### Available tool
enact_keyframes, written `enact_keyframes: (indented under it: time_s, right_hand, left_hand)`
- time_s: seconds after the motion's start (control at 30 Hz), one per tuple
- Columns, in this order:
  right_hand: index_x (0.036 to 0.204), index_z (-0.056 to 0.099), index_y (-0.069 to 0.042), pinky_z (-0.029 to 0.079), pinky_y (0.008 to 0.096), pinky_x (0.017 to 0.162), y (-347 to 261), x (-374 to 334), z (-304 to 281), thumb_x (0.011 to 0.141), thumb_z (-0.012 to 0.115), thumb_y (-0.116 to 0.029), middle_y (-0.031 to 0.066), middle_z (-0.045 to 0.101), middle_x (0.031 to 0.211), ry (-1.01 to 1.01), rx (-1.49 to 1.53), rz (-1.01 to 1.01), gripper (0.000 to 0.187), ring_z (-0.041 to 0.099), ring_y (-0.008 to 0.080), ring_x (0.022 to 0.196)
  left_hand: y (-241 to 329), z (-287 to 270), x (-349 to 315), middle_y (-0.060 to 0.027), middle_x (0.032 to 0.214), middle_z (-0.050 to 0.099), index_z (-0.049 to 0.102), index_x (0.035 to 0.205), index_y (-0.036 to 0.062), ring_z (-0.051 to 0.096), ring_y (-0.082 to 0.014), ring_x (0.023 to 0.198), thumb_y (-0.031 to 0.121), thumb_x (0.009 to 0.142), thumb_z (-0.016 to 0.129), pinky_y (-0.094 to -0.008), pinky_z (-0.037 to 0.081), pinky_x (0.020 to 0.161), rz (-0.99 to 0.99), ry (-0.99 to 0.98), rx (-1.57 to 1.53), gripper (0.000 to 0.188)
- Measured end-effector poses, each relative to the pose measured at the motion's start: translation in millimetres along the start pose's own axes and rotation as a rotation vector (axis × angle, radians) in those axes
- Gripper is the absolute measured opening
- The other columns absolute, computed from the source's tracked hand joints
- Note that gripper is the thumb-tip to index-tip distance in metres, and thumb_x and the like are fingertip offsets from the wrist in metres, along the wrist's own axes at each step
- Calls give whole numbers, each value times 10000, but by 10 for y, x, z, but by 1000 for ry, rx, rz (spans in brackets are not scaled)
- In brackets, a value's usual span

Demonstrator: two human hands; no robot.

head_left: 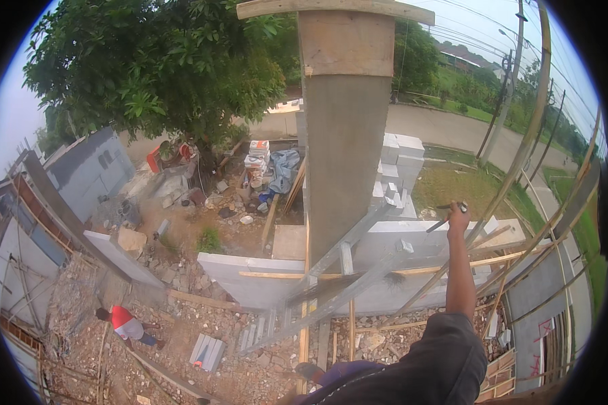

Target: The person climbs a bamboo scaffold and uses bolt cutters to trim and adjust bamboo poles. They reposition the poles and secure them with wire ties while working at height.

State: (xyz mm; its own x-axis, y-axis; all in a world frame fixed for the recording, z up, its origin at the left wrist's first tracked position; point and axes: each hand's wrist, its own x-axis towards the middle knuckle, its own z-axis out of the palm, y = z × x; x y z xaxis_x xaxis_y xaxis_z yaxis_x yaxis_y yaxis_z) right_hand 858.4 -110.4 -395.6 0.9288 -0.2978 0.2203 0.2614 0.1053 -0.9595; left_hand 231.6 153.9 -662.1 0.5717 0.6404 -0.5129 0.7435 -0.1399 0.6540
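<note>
My right arm, in a dark sleeve, reaches out to the right. My right hand [458,217] is closed around a thin dark hand tool [436,226], whose exact kind is too small to make out. Left of the hand rises a tall grey column [348,145], with a wooden board [346,44] on its upper face and a wooden plank [338,8] across its top. A metal ladder [344,283] slants up in front of the column, apart from my hand. My left hand does not show.
Low pale block walls [378,290] flank the column's foot, and stacked white blocks [400,158] stand behind. Bamboo poles [520,162] slant past on the right. Far below, rubble covers the ground, where a person in a red and grey shirt [127,324] stands near grey blocks [208,352].
</note>
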Motion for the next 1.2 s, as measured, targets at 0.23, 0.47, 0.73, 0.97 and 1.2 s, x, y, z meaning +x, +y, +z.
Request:
enact_keyframes:
  time_s: [0.23,0.47,0.73,0.97,1.2]
  right_hand:
    - [925,591,-58,383,270,449,-776,-123,551,827,673,-147,4,513,670,-97,-65,-201,156,480,108,544]
    - [927,612,-33,425,268,489,-1893,-1170,1410,843,654,-169,50,622,771,-532,65,-177,166,528,118,605]
    - [971,539,-17,502,248,535,-3336,-2637,1861,909,650,-158,67,656,776,-889,389,-472,190,628,110,646]
    - [993,513,-25,398,202,481,-4407,-3468,1575,894,637,-116,-14,526,689,-1030,697,-818,184,511,55,546]
    - [984,542,-37,376,203,423,-4898,-3718,1146,914,600,-176,2,522,670,-1098,883,-621,166,478,65,479]
  left_hand:
    - [10,-133,-20,-198,1082,665,683,1121,72,631,-337,1034,432,828,577,-423,480,898,19,44,-27,477]
    - [-44,-467,-173,-208,1090,659,680,1125,67,625,-345,1045,436,827,576,-425,475,908,5,117,-71,485]
    - [-150,-705,-284,-219,1099,654,676,1128,61,618,-354,1058,441,826,574,-426,469,919,-30,215,-112,496]
    - [-353,-767,-489,-229,1107,648,672,1131,56,613,-361,1069,445,825,573,-428,464,929,-79,265,-146,504]
    - [-573,-677,-722,-239,1115,643,668,1134,51,607,-368,1080,449,825,572,-429,458,938,-122,281,-175,513]
